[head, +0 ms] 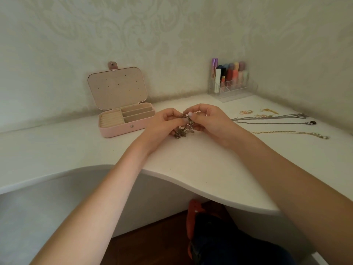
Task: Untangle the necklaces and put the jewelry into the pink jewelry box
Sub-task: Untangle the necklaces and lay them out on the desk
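Both hands meet at frame centre: left hand and right hand each pinch the tangled chain clump, held just above the white table. Pink jewelry box sits open at centre left, compartments showing. Three straightened necklaces and gold earrings lie at right. Makeup organizer is upper right.
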